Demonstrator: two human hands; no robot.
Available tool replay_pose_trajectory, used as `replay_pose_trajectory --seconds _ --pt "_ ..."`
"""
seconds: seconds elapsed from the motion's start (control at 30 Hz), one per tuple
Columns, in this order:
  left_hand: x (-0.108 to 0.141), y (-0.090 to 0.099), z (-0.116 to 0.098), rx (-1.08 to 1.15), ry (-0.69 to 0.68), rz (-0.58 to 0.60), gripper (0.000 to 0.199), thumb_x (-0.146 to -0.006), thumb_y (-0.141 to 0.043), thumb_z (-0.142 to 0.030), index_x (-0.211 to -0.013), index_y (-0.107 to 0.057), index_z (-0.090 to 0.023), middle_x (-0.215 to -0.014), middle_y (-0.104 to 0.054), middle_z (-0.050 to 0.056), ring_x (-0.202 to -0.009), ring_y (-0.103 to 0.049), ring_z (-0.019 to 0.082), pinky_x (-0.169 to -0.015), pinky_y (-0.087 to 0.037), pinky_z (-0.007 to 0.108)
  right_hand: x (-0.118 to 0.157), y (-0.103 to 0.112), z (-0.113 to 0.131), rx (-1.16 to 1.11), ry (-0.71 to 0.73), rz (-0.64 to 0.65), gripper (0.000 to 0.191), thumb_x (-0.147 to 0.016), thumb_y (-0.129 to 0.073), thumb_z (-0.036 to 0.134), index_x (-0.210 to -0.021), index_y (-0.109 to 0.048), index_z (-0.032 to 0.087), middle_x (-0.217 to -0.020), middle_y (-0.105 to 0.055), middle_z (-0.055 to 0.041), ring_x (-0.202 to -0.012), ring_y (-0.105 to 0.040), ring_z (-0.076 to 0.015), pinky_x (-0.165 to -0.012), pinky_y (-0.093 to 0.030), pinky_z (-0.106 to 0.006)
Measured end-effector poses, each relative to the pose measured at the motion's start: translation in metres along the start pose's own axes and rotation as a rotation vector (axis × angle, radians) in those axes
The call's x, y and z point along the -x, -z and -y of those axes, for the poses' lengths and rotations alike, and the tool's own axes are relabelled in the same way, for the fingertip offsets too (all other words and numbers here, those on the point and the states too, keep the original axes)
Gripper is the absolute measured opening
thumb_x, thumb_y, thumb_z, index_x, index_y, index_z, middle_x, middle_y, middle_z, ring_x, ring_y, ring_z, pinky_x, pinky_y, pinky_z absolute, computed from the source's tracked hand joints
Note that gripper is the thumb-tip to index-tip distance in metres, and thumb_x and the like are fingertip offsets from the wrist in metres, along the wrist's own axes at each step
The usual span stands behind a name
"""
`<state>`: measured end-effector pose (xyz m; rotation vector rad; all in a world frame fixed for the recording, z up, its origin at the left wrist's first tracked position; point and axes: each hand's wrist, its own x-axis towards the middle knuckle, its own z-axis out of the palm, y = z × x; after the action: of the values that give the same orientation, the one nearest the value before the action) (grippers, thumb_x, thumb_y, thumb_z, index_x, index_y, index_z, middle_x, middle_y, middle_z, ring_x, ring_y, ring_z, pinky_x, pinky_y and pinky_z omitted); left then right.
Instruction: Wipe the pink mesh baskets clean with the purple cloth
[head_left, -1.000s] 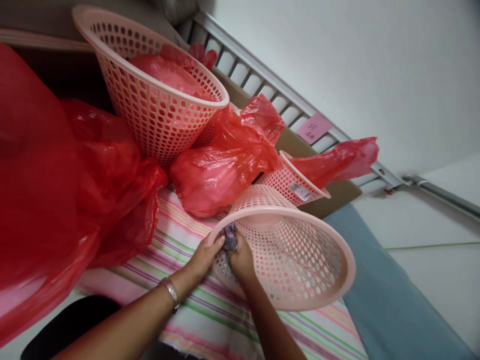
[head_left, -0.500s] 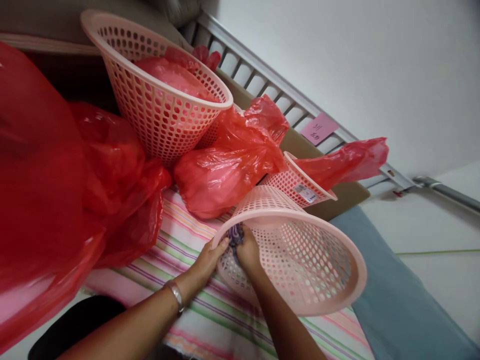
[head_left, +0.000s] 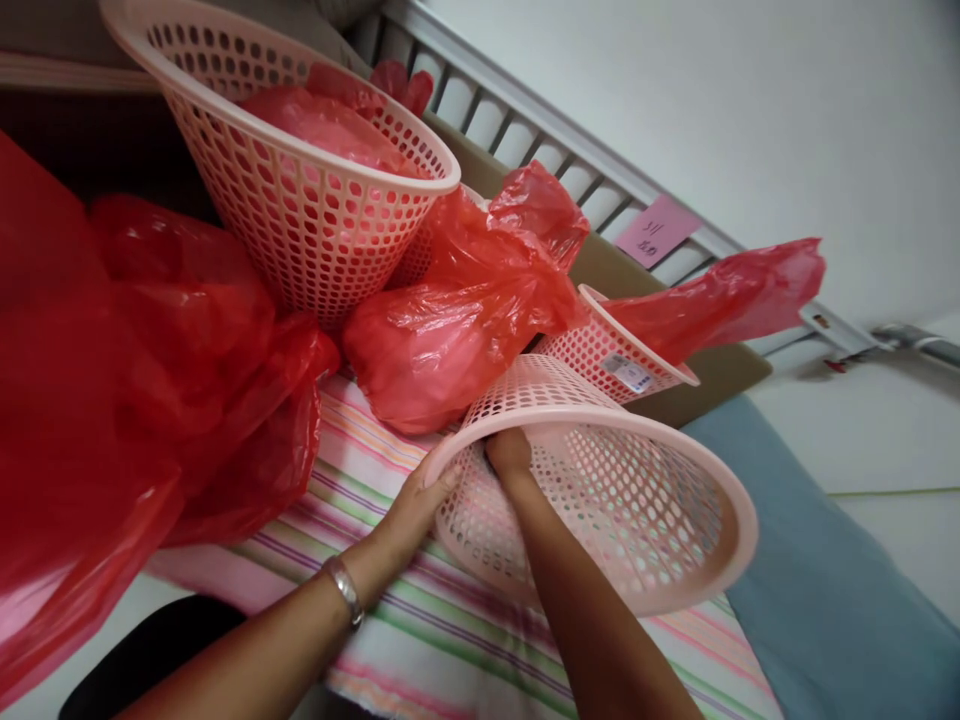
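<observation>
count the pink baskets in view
3. A basket lies on its side at the hands, on the striped cloth. A big one stands top left with a red bag inside. A small one leans behind. Bags may hide more.

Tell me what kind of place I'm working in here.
Probably a bedroom at home, used for sorting or cleaning. A striped sheet covers a bed with a white railed frame against the wall, and pink plastic baskets and red plastic bags are piled on it.

tipped basket (head_left: 645, 520) on striped cloth (head_left: 420, 620), bags (head_left: 457, 320) behind, larger basket (head_left: 300, 220) behind-left
</observation>
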<state>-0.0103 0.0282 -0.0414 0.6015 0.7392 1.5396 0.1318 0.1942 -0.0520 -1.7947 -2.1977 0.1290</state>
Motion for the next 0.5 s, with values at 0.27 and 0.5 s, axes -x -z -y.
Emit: replay_pose_trajectory --seconds 0.27,0.5 --pt "-0.005 0.007 0.016 0.010 -0.089 0.049 0.055 -0.081 -0.060 -0.045 -0.126 -0.054 -0.014 -0.125 -0.060 0.010 -0.122 -0.048 0.027 -0.107 -0.031 0.039 0.091 0.004 0.027 -0.208 0.200 -0.058 0.037 -0.070 -0.045 0.012 -0.104 -0.055 0.022 -0.097 -0.063 -0.0041 -0.091 -0.057 -0.0203 -0.081 -0.043 -0.031" --pt "0.002 0.008 0.022 -0.002 0.002 -0.044 0.051 -0.079 -0.060 -0.049 -0.115 -0.061 -0.013 -0.104 -0.069 0.009 -0.100 -0.061 0.025 -0.095 -0.042 0.039 0.169 0.021 0.024 -0.216 0.554 0.015 0.023 -0.068 -0.044 0.012 -0.087 -0.050 0.021 -0.083 -0.055 -0.0040 -0.080 -0.049 -0.0206 -0.072 -0.040 -0.033"
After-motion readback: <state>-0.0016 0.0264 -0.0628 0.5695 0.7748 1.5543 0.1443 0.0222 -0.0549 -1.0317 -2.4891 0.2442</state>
